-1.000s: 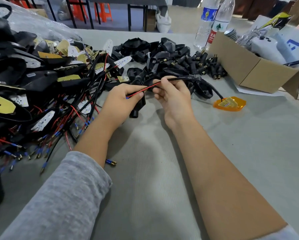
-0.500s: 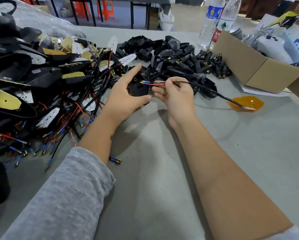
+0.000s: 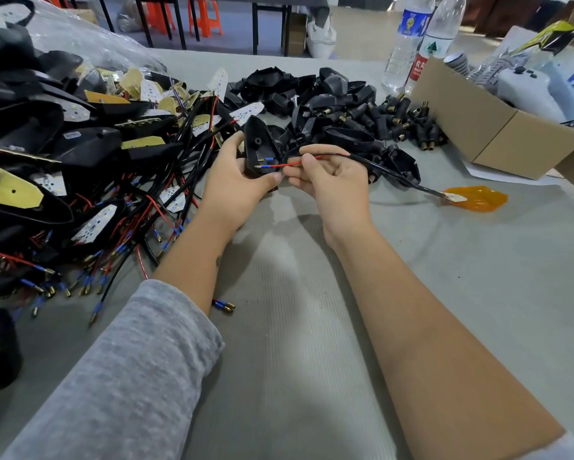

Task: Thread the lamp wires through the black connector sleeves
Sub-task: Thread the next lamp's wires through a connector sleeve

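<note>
Pinching red wire [image 3: 284,165] in right hand [image 3: 332,184], tip pointing left at housing [image 3: 257,151], left hand [image 3: 236,187] gripping it.

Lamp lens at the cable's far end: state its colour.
Translucent orange lens, clearest in the head view.

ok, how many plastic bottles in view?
2. Both stand at the table's far right, behind the cardboard box: the blue-label bottle on the left, the red-and-white-label bottle touching its right side. More may be hidden.
</note>
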Action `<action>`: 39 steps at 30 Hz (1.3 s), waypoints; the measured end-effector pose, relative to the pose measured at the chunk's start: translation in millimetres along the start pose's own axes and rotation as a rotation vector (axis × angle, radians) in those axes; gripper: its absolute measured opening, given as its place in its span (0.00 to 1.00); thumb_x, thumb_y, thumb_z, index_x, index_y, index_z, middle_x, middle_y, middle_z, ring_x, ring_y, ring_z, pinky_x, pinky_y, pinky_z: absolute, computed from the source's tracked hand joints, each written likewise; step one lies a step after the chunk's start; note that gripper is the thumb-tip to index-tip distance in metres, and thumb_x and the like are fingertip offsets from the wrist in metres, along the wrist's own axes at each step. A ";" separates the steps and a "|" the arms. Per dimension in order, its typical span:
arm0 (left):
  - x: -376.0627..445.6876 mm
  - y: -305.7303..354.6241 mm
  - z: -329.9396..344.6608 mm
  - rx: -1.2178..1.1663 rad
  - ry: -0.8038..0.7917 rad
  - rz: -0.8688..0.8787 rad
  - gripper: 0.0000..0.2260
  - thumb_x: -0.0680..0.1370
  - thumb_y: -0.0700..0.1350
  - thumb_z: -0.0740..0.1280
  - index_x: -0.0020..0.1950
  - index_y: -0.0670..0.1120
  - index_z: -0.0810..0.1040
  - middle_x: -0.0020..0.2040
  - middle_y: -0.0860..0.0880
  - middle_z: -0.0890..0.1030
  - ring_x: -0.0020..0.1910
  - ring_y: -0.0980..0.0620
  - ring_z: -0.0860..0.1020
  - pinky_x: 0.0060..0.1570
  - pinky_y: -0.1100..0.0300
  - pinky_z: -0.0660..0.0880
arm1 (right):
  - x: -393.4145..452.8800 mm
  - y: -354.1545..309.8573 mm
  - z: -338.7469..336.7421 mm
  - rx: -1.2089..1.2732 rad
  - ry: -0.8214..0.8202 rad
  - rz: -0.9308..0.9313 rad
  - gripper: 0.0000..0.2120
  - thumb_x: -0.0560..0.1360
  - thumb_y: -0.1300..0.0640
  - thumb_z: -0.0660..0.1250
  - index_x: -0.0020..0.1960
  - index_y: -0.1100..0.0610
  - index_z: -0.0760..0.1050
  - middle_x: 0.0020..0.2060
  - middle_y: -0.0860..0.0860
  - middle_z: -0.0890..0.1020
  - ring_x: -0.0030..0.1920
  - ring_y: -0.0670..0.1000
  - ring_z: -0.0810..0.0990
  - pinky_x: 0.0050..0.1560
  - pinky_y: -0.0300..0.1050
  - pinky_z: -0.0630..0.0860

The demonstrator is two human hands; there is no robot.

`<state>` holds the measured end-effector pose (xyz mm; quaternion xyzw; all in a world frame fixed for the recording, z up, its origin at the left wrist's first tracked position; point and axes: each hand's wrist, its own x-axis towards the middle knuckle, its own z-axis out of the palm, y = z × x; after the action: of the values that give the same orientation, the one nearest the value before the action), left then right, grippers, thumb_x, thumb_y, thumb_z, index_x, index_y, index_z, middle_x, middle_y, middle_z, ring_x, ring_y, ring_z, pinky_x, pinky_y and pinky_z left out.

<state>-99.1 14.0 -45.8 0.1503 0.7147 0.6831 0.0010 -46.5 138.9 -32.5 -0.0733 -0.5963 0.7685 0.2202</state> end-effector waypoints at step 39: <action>-3.7 12.7 0.9 -0.360 0.085 -0.065 0.18 0.75 0.33 0.71 0.61 0.44 0.72 0.43 0.50 0.83 0.43 0.55 0.82 0.48 0.61 0.79 | -3.4 -1.1 -1.0 -0.099 -0.123 0.072 0.04 0.77 0.63 0.68 0.46 0.56 0.80 0.25 0.51 0.77 0.22 0.47 0.74 0.24 0.37 0.69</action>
<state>-92.6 14.4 -34.2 0.0955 0.5848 0.8053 0.0196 -42.8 138.5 -32.3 -0.0582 -0.6431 0.7484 0.1518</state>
